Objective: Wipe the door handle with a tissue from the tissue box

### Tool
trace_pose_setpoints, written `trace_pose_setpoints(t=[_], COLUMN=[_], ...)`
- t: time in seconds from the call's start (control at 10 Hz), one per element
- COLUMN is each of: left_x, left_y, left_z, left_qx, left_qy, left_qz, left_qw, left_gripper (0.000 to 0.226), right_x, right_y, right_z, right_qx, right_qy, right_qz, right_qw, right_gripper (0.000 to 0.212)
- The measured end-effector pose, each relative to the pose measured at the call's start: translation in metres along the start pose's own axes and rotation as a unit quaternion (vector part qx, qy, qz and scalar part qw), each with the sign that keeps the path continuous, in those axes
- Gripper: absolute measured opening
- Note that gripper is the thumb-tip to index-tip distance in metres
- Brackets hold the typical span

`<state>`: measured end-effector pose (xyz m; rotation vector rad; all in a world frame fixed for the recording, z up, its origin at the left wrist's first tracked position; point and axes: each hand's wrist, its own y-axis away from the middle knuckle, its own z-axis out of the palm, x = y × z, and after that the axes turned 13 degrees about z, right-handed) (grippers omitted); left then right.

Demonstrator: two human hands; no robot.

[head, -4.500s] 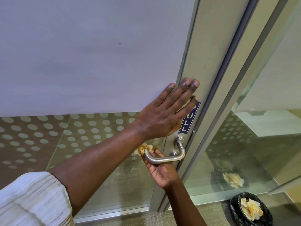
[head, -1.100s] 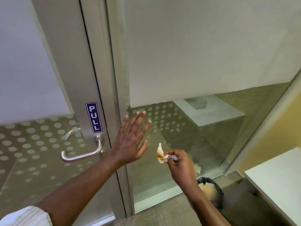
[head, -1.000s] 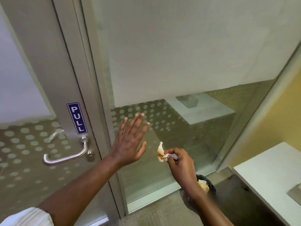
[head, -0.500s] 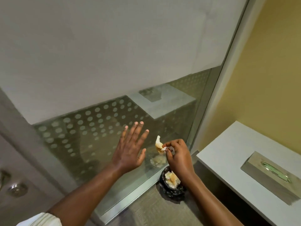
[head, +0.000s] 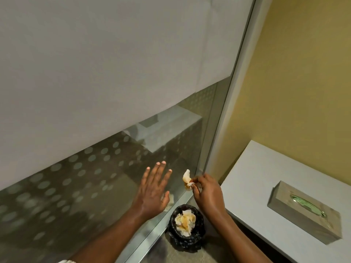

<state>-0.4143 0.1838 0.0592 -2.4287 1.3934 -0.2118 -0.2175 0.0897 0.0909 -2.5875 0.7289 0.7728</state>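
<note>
I note the view has swung off the door handle to the bin (head: pixel 185 227). Right hand (head: pixel 207 194) fingers pinch the soiled tissue (head: pixel 187 179) above the bin; left hand (head: pixel 153 192) splayed, released. Wiping appears done; disposal pending. Tissue box (head: pixel 303 211) sits on the bench (head: pixel 256 186), right of the bin.

Two hands: left (head: pixel 152 192), right (head: pixel 208 194). One tissue (head: pixel 187 179) in the right hand. One bin (head: pixel 185 227) holding several crumpled tissues. One tissue box (head: pixel 303 212). One table (head: pixel 256 186). One glass panel (head: pixel 85 177).
</note>
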Motion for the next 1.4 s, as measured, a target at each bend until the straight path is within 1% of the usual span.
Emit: trace_pose_setpoints(t=[0.1, 0.2, 0.3, 0.4, 0.5, 0.6, 0.7, 0.8, 0.9, 1.0, 1.1, 1.3, 1.4], left_x=[-0.004, -0.002, 0.002, 0.009, 0.015, 0.022, 0.026, 0.029, 0.03, 0.032, 0.035, 0.041, 0.041], left_y=[-0.016, -0.023, -0.027, -0.022, -0.013, -0.003, 0.012, 0.029, 0.044, 0.062, 0.076, 0.076, 0.061], left_z=[0.042, 0.086, 0.137, 0.201, 0.273, 0.324, 0.382, 0.436, 0.475, 0.505, 0.523, 0.515, 0.491], left_qx=[-0.019, -0.046, -0.071, -0.085, -0.093, -0.117, -0.133, -0.173, -0.179, -0.198, -0.202, -0.191, -0.183], left_qy=[0.041, 0.068, 0.074, 0.066, 0.078, 0.089, 0.093, 0.094, 0.102, 0.114, 0.111, 0.094, 0.075], left_qz=[-0.004, -0.007, -0.031, -0.036, -0.045, -0.053, -0.064, -0.067, -0.071, -0.078, -0.069, -0.066, -0.072], left_qw=[0.999, 0.997, 0.994, 0.994, 0.992, 0.988, 0.985, 0.978, 0.976, 0.97, 0.971, 0.975, 0.978], left_gripper=[0.075, 0.074, 0.073, 0.071, 0.081, 0.08, 0.069, 0.071, 0.073, 0.077, 0.074, 0.071, 0.079], right_x=[0.021, 0.044, 0.074, 0.114, 0.163, 0.205, 0.253, 0.304, 0.347, 0.376, 0.392, 0.387, 0.362], right_y=[-0.021, -0.035, -0.048, -0.053, -0.059, -0.063, -0.062, -0.055, -0.047, -0.036, -0.026, -0.025, -0.029], right_z=[0.022, 0.05, 0.091, 0.139, 0.192, 0.236, 0.291, 0.353, 0.41, 0.45, 0.468, 0.455, 0.431], right_qx=[0.008, -0.016, -0.035, -0.045, -0.045, -0.04, -0.033, -0.053, -0.13, -0.26, -0.305, -0.296, -0.277], right_qy=[0.029, 0.0, -0.041, -0.076, -0.108, -0.122, -0.104, -0.09, -0.019, 0.034, 0.053, 0.076, 0.082], right_qz=[0.025, 0.06, 0.067, 0.075, 0.083, 0.098, 0.106, 0.162, 0.216, 0.223, 0.224, 0.197, 0.175], right_qw=[0.999, 0.998, 0.996, 0.993, 0.99, 0.987, 0.988, 0.981, 0.968, 0.939, 0.924, 0.932, 0.941], right_gripper=[0.013, 0.013, 0.009, 0.006, 0.004, 0.005, 0.005, 0.001, 0.018, 0.046, 0.064, 0.071, 0.071])
